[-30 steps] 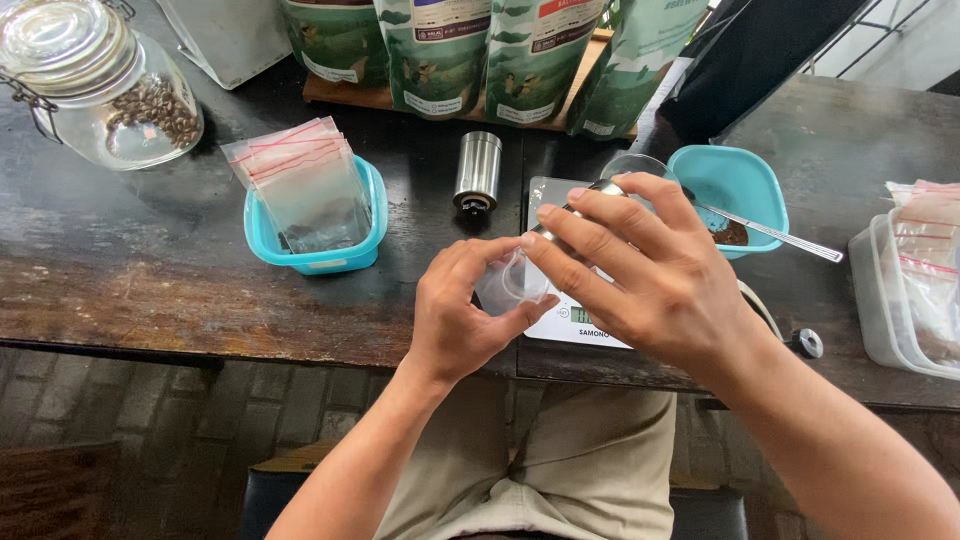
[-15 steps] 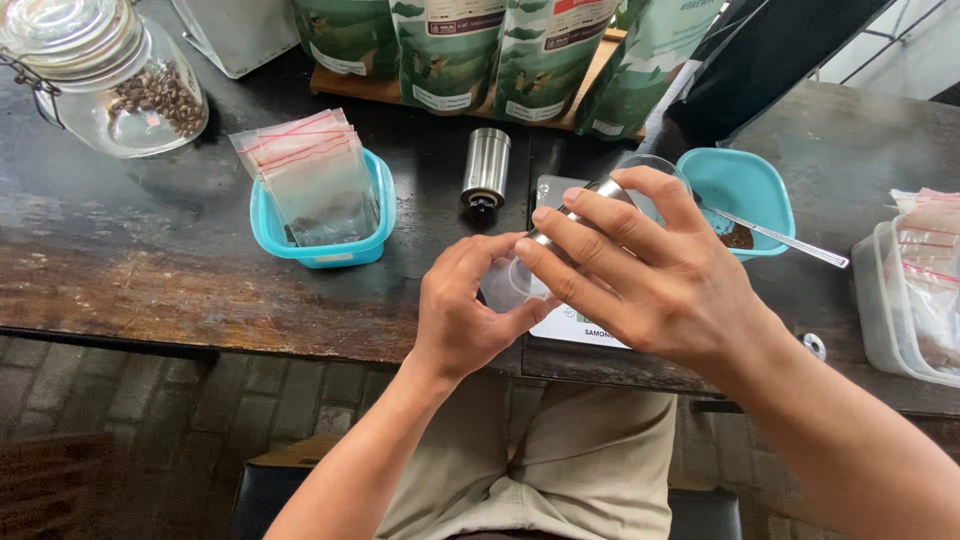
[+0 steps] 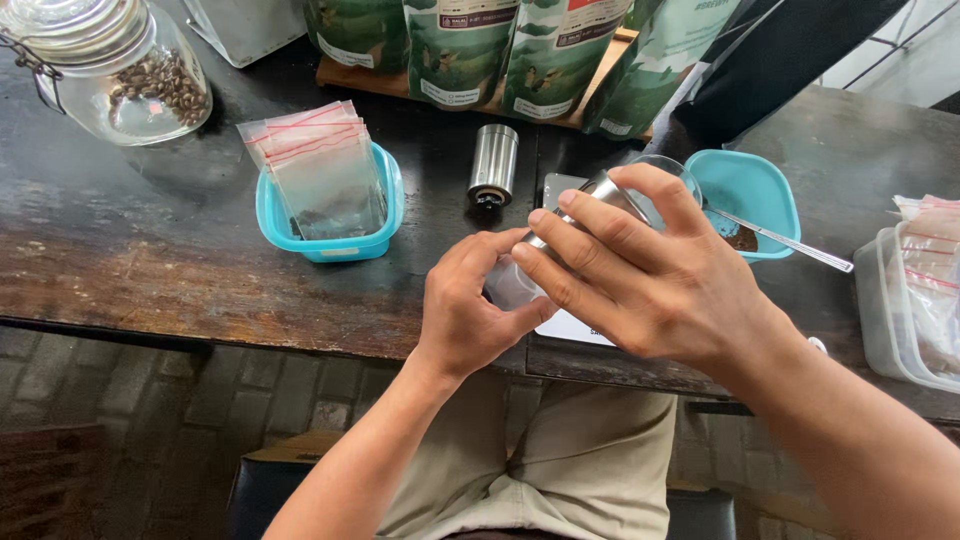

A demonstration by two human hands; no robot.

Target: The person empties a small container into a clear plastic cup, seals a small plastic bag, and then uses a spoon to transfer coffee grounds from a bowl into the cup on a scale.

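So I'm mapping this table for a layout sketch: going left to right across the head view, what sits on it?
Glass jar of coffee beans → teal tub of zip bags → steel cylinder → teal tub with spoon → clear container of bags.

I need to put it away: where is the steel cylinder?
In the head view, the steel cylinder lies on the table, centre, between the left tub of zip bags and the right tub.

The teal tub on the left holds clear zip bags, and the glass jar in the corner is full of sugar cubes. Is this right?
Not quite. The head view shows the glass jar holds coffee beans, not sugar cubes. The teal tub on the left does hold clear zip bags.
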